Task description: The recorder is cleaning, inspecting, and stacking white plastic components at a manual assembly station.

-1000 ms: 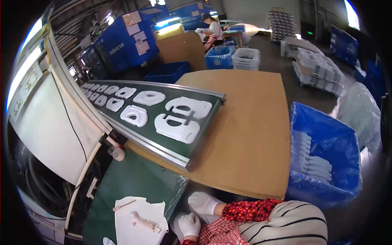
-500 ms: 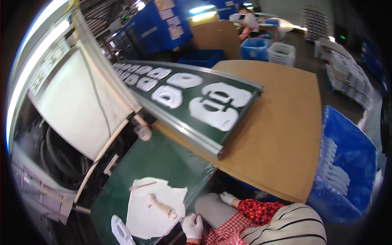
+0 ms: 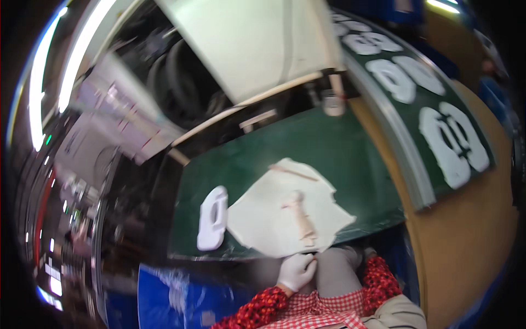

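My left hand (image 3: 296,272), in a white glove, rests over my lap just below the near edge of the green table (image 3: 350,148). Its fingers are curled, and whatever they hold, if anything, is hidden. By my right thigh, my right hand (image 3: 368,254) is small and smeared, its fingers unclear. A white cloth (image 3: 263,214) lies on the table in front of me. On it are a beige wrapped tool (image 3: 301,219) and a thin flat stick (image 3: 295,172). Left of the cloth lies a white plastic piece (image 3: 212,219) with a long slot.
To the right, a green conveyor belt (image 3: 408,112) in a metal frame carries several white bottle-shaped plastic pieces (image 3: 453,143). A brown board (image 3: 466,236) curves beyond it. Blue plastic sheeting (image 3: 186,296) stands at lower left. A cup-like container (image 3: 333,104) sits at the table's far edge.
The view has swung left, so the table and cloth now sit near the middle and the conveyor at the right. My left hand still lies by the cloth's near edge.
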Available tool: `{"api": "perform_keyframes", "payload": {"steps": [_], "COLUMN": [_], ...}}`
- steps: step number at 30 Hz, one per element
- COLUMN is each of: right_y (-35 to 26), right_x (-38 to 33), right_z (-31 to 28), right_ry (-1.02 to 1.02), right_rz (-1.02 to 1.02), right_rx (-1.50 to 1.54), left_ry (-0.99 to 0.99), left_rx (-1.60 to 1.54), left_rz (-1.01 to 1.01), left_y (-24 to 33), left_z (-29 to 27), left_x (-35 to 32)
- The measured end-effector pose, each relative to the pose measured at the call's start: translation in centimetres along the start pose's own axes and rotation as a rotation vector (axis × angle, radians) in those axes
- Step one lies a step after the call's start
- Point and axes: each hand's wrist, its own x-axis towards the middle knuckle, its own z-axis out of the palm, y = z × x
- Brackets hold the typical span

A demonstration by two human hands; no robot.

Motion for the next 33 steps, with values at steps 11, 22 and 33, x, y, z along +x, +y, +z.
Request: {"api": "perform_keyframes", "payload": {"steps": [11,22,33], "right_y": [7.7,-14.6,-13.2], "right_x": [-2.8,-9.2,-7.1], "right_z": [-9.3,-23.8,-24.4], "right_ry": [-0.277,-0.085,-0.175], "right_rz": [0.145,0.704,0.818], "right_rx": [1.595,1.508,1.451], "left_ry": [0.019,0.150,0.189], "left_rx": [-0.058,-0.036,-0.016], "left_rz": [-0.075,0.010,0.034], "left_y": [-0.5,-0.6,0.4], "left_z": [0.0,3.1,3.4], "left_x": [-1.1,-0.7,-1.2]}}
